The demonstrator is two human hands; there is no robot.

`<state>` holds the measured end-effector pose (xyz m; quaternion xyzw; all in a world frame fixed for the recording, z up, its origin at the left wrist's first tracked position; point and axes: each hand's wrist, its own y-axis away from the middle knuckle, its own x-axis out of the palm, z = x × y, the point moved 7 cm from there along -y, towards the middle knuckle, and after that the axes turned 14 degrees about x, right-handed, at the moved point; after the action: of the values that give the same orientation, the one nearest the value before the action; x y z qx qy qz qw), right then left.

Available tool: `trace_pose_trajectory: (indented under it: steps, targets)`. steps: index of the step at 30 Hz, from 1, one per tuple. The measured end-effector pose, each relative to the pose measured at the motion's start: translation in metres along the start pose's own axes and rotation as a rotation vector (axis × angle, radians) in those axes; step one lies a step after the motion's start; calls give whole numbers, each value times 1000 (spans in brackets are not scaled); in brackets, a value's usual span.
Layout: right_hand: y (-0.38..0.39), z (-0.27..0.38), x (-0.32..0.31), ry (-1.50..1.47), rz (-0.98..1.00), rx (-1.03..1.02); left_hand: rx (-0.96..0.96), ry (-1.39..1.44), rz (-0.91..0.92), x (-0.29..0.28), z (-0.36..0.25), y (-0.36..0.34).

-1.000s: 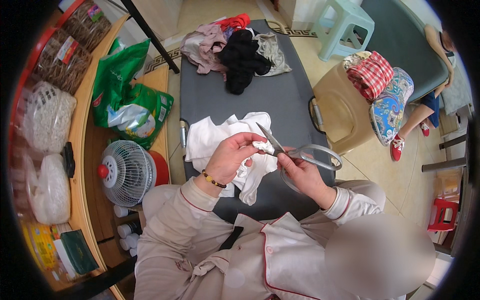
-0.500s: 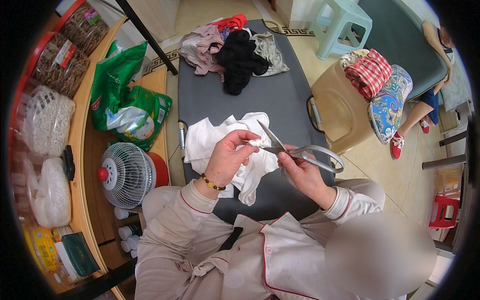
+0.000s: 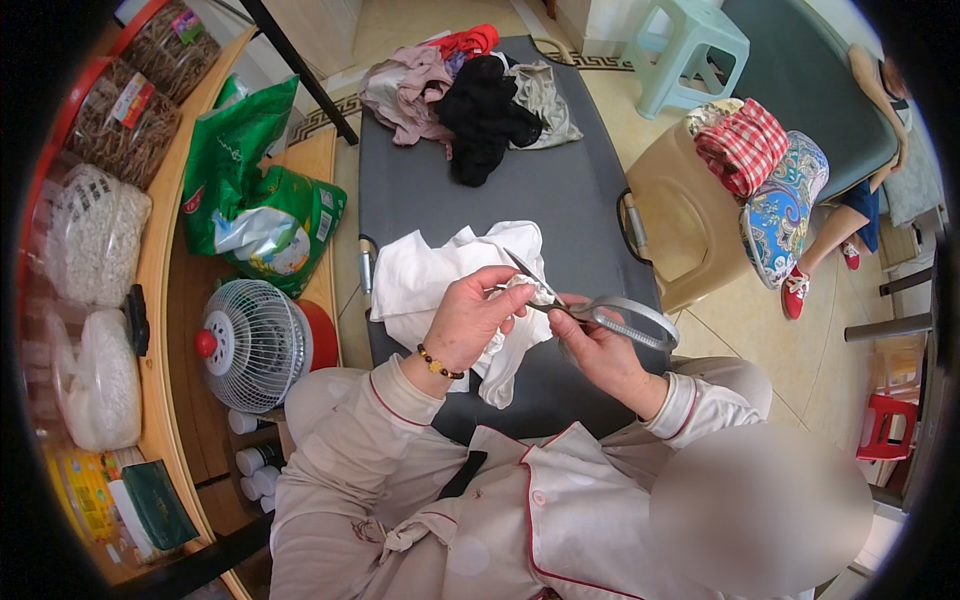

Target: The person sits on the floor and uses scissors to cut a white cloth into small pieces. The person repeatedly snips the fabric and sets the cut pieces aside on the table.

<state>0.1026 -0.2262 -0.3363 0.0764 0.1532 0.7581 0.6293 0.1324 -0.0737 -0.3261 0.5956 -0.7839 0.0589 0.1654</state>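
A white cloth [image 3: 420,275] lies bunched on the grey padded bed [image 3: 415,190] in front of me. My left hand [image 3: 470,315] is closed in a pinch on a gathered bit of it, lifted a little above the rest. My right hand [image 3: 597,345] grips large grey scissors [image 3: 640,325] by the handles. The scissor blades point away to the left and lie against the pinched cloth, close to my left fingertips. Whether the blades have cut into the fabric is too small to tell.
Black, pink, red and grey clothes [image 3: 485,115] are heaped at the bed's far end. To the left, a shelf [image 3: 165,330] holds bags and jars, beside a green bag [image 3: 265,215] and a fan [image 3: 255,345]. Right are a beige chair [image 3: 665,215], a stool [image 3: 690,60] and a person's leg [image 3: 832,235].
The scissors have turned, and their blades sit closer together around the bunched bit of cloth. My left hand has shifted slightly right, nearer the right hand.
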Motion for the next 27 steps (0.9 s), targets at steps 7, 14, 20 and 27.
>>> trace_pose_trajectory:
  steps: [7,14,20,27]
  targets:
    - [6,9,7,73,-58,-127,57,136,-61,0,5,0]
    - [8,18,7,158,-73,-170,76,173,-141,-2,13,2]
    - [4,11,4,31,3,-29,46,160,-85,2,14,0]
    - [8,12,7,124,-52,-73,52,168,-122,-3,17,1]
